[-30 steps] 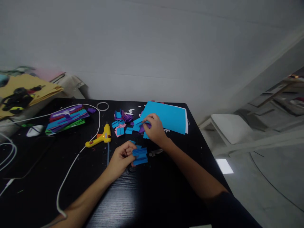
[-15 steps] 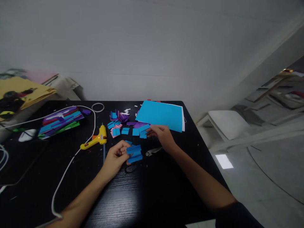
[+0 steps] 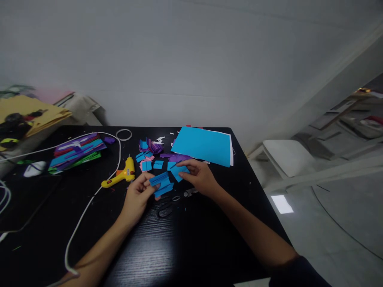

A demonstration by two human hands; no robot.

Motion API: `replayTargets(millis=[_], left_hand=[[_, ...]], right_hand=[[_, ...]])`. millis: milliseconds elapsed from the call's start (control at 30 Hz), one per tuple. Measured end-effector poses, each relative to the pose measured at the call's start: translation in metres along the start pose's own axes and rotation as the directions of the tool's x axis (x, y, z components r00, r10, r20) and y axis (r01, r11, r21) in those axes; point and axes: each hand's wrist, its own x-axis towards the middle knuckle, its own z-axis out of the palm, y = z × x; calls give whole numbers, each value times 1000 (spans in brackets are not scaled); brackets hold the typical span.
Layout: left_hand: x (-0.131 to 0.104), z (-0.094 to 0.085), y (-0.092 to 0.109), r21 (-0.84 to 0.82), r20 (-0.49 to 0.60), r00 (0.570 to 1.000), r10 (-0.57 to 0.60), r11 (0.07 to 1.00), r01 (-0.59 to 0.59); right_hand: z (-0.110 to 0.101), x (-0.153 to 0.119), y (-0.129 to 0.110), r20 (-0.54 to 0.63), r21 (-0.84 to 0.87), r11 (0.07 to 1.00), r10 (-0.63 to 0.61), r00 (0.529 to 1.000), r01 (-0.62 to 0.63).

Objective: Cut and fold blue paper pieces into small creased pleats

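Observation:
My left hand [image 3: 140, 194] is closed on a folded blue paper piece [image 3: 162, 184], holding it above the table. Between the fingers and thumb of my right hand [image 3: 198, 175] is another blue paper piece [image 3: 178, 172], close to the first one. Small blue paper pieces [image 3: 146, 166] lie beyond the hands, one on pink paper. Black-handled scissors [image 3: 165, 210] rest just below the held papers, and a grey-white tool [image 3: 189, 193] lies near my right hand, partly hidden.
A yellow glue gun [image 3: 127, 171] with a white cord [image 3: 78, 225] lies left of my hands. Large blue sheets [image 3: 205, 146] are at the back right, a coloured paper stack [image 3: 76, 151] at the back left, and purple striped folded pieces [image 3: 154, 147] between.
My right hand has picked up a blue piece from the table and brought it left and nearer. My left hand and its piece have shifted slightly left, uncovering more of the scissors.

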Motion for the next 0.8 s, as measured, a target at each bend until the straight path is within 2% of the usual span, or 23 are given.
replayTargets(millis=[200,400,600,700,800], left_hand=[[0,4,2,18,55,997,-46,999,45],[0,7,5,65,120,988,-102,993,95],[3,6,4,105,62,991,-123,988,116],[4,5,2,85,44,989,-138,987,134],[5,5,1,43,40,990,-135,990,133]], right_hand=[[5,-5,-5,19,-129,991,-35,999,37],[18,-12,-6,20,-111,993,-32,999,34],[22,-16,-14,26,-122,991,-49,998,51],[21,-17,-18,1,-193,981,-17,1000,17],[20,-18,-19,-3,-193,981,20,1000,-20]])
